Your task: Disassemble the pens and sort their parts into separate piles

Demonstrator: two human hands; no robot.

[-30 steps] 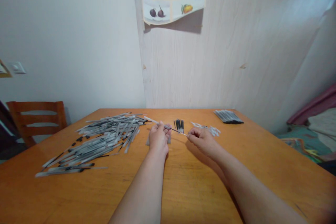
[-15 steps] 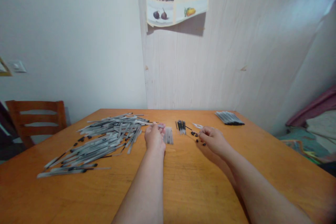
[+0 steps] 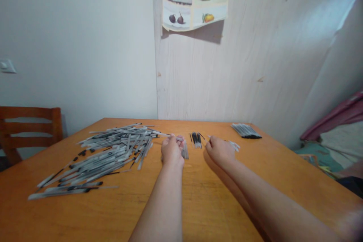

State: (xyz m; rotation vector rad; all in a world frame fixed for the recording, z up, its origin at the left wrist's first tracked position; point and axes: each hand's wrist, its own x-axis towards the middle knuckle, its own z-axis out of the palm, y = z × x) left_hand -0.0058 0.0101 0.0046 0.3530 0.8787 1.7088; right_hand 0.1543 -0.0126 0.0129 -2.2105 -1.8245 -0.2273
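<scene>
My left hand [image 3: 172, 150] is closed on a thin, whitish translucent pen barrel [image 3: 162, 134], which pokes out to the left past the fingers. Just behind that hand, more clear barrels [image 3: 185, 151] lie side by side, partly covered. My right hand [image 3: 219, 149] is closed with the fingers curled, low over the table; whatever is in its fingertips is hidden. Between the two hands lies a short row of black-and-clear pen refills [image 3: 196, 140]. Small whitish pieces [image 3: 235, 145] show just beyond the right hand.
A large loose pile of clear and black pen parts [image 3: 113, 155] covers the left of the wooden table [image 3: 204, 211]. Small black caps [image 3: 82, 152] lie at its left edge. A neat stack of pens [image 3: 246, 131] lies at the back right. A chair [image 3: 31, 126] stands at left.
My right hand has moved left towards the row of refills and now hides the small black plugs visible before. The left hand still holds the barrel. The view has shifted slightly.
</scene>
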